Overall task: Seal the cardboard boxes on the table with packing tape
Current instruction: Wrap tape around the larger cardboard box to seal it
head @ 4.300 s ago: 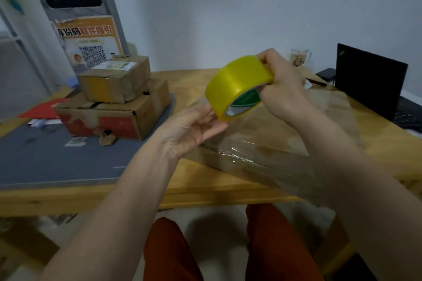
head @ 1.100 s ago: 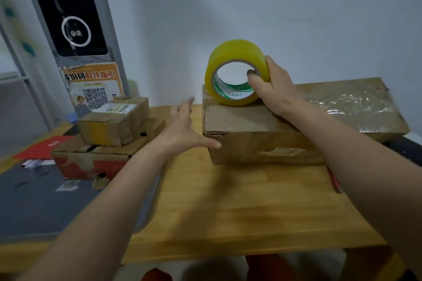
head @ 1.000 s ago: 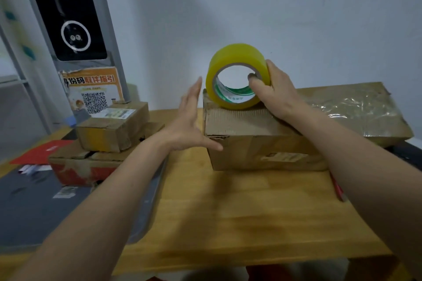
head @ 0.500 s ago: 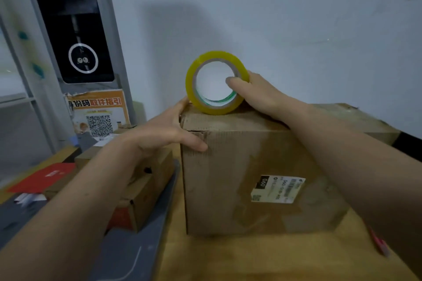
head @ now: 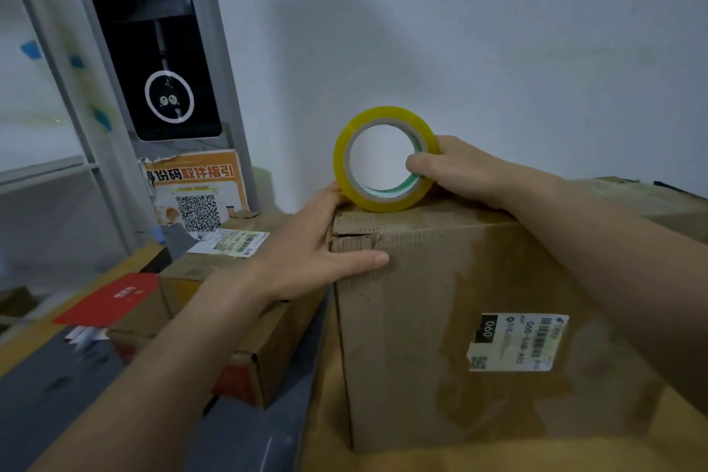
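Observation:
A large cardboard box point(head: 440, 318) with a white shipping label stands on the wooden table point(head: 421, 460), its front face towards me. A yellow roll of packing tape point(head: 346, 161) stands on edge on the box's top left corner. My right hand point(head: 456, 170) grips the roll, thumb through its core. My left hand point(head: 318, 249) lies flat against the box's upper left corner, thumb on the front face and fingers on the left side.
Two smaller cardboard boxes point(head: 214, 303) are stacked on a grey mat point(head: 245, 441) to the left, close to my left forearm. A red card point(head: 111, 297) lies beyond them. A grey post with an orange QR poster point(head: 195, 188) stands at the back left.
Half a second ago my left hand was on the box's corner; now the view is closer and lower. A second ago that hand was in the air beside the box.

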